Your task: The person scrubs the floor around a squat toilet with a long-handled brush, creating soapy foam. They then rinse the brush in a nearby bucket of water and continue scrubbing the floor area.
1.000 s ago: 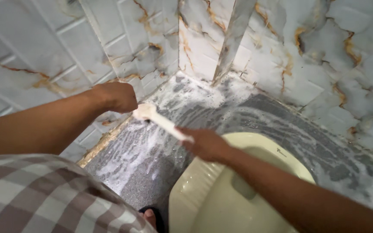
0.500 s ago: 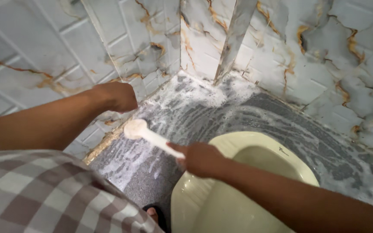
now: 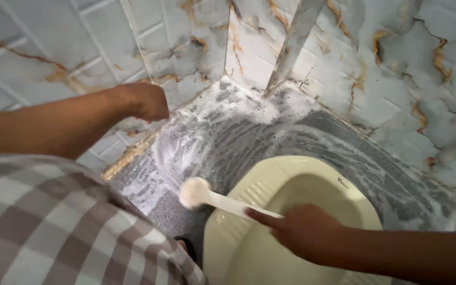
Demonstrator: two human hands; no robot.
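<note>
While your right hand [image 3: 304, 232] grips the brush [image 3: 212, 197] and your left hand [image 3: 146, 101], fisted and empty, rests against the wall [image 3: 54, 42], the soapy floor [image 3: 249, 132] may make you slip.

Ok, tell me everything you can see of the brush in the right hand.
The brush is cream-white, apparently plastic, with a rounded head and a straight slim handle. The right hand grips the handle's rear end, index finger laid along it. It lies at a low slant, head pointing left, over the soapy grey floor beside the squat toilet pan's left rim. Its bristles are not visible; whether the head touches the floor is unclear.
</note>
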